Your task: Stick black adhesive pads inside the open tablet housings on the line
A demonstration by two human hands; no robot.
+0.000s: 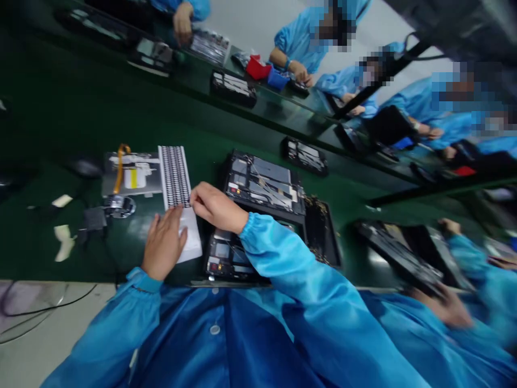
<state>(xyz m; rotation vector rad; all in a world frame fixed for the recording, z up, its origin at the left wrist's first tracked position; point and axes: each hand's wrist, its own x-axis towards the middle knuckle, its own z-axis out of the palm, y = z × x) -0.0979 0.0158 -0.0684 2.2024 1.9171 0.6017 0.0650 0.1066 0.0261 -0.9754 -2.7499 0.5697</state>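
Observation:
On the green table lies a white sheet [174, 170] carrying rows of small black pieces; its near end is bare white. My left hand [165, 242] rests flat on that sheet, fingers stretched out. Over the sheet's right edge, my right hand [214, 205] has its thumb and fingertips pinched together; whatever is between them is too small to make out. Beneath and beyond my right forearm, a stack of opened tablet-like devices [262, 183] shows flat battery cells and boards. Another such device [226, 256] sits nearer me, partly covered by my sleeve.
Left of the sheet are a grey panel with an orange flex cable [120, 167], a clear round object [120, 206] and a dark block [95, 219]. A black tray [323, 231] with small brass-coloured bits stands right. A co-worker's hands [448, 304] hold a device at far right.

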